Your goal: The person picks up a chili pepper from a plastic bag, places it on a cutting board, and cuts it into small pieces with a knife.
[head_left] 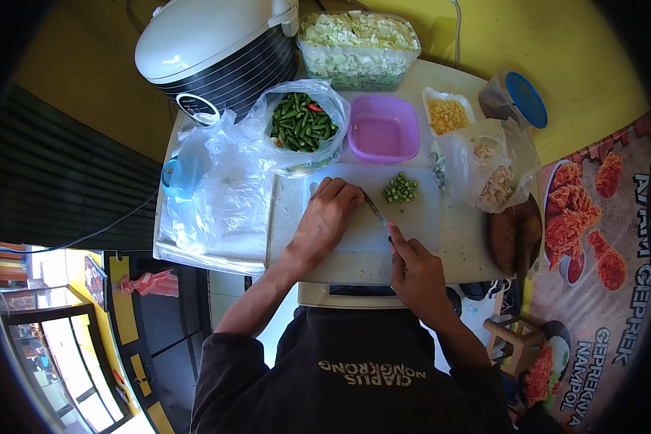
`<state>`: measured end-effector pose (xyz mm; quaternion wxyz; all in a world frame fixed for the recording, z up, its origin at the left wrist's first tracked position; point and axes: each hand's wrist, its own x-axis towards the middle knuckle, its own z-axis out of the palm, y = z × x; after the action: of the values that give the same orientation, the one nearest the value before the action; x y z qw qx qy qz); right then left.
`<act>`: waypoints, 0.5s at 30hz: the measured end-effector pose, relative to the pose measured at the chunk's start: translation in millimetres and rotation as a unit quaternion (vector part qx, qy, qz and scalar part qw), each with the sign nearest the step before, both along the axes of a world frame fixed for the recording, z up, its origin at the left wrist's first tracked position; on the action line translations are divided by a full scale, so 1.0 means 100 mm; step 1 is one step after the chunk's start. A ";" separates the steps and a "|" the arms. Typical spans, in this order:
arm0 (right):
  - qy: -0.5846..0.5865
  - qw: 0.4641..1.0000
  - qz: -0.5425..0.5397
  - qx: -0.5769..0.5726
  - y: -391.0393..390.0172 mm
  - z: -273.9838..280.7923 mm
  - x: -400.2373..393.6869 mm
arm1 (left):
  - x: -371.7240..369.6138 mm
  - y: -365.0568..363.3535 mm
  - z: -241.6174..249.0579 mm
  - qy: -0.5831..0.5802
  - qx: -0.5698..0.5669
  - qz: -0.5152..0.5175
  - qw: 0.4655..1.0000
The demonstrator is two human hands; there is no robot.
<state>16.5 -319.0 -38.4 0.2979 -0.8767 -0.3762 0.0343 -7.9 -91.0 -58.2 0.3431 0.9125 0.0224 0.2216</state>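
My right hand [418, 278] is closed around the handle of a knife [374, 208], its index finger stretched along toward the blade. The blade points up and left across the white cutting board [419, 235], its tip close to the fingers of my left hand [329, 211]. That left hand rests on the board with its fingers curled together; whatever they pinch is hidden beneath them. Just right of the blade lies a small heap of chopped green chilies [400, 188]. Behind the board, a plastic bag of whole green chilies [301, 124] with some red ones stands beside a purple tub [384, 130].
A rice cooker [220, 54] and a container of shredded cabbage [359, 54] stand at the back. To the right are a tray of yellow pieces [448, 113], a blue-lidded container [521, 100], a plastic bag [492, 170] and a brown rounded object [513, 235]. Crumpled plastic [220, 188] covers the left side.
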 end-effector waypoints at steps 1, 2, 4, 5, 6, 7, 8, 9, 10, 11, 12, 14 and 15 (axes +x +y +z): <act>0.003 1.000 -0.002 -0.010 -0.02 0.03 0.00 | 0.00 0.00 0.00 0.000 0.003 0.001 1.000; 0.000 1.000 0.006 -0.011 -0.05 0.02 -0.01 | 0.00 0.00 0.00 0.001 0.002 0.001 1.000; -0.007 1.000 0.022 -0.014 -0.13 0.01 -0.01 | 0.00 0.01 -0.01 0.003 0.000 0.002 1.000; -0.006 0.999 0.024 -0.020 -0.13 0.01 -0.02 | 0.00 0.01 0.00 0.004 0.001 0.002 1.000; -0.006 0.999 0.025 -0.026 -0.13 0.01 -0.02 | 0.00 0.01 0.01 0.005 0.002 0.001 1.000; -0.005 0.999 0.025 -0.032 -0.13 0.01 -0.03 | 0.00 0.01 0.01 0.006 0.002 0.000 1.000; -0.006 0.999 0.027 -0.024 -0.12 0.00 -0.02 | 0.01 0.02 -0.01 0.007 0.007 -0.007 1.000; -0.007 0.999 0.029 -0.015 -0.09 -0.02 -0.02 | 0.02 0.03 -0.02 0.008 0.013 -0.015 1.000; -0.007 1.000 0.029 -0.007 -0.05 -0.03 -0.02 | 0.03 0.04 -0.03 0.010 0.019 -0.022 1.000; -0.011 0.999 0.029 -0.010 -0.01 -0.05 0.00 | 0.03 0.04 -0.04 0.007 0.016 -0.022 1.000; -0.016 0.999 0.029 -0.012 0.05 -0.08 0.03 | 0.03 0.04 -0.04 0.004 0.014 -0.022 1.000; -0.023 0.999 0.029 -0.017 0.12 -0.11 0.06 | 0.01 0.04 -0.02 0.006 0.012 -0.019 1.000; -0.028 0.999 0.029 -0.020 0.13 -0.12 0.07 | 0.00 0.03 -0.01 0.009 0.011 -0.015 1.000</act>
<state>23.7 -305.7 -49.9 0.2684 -0.8717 -0.4092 0.0258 -7.5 -88.0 -58.9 0.3363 0.9184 0.0090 0.2081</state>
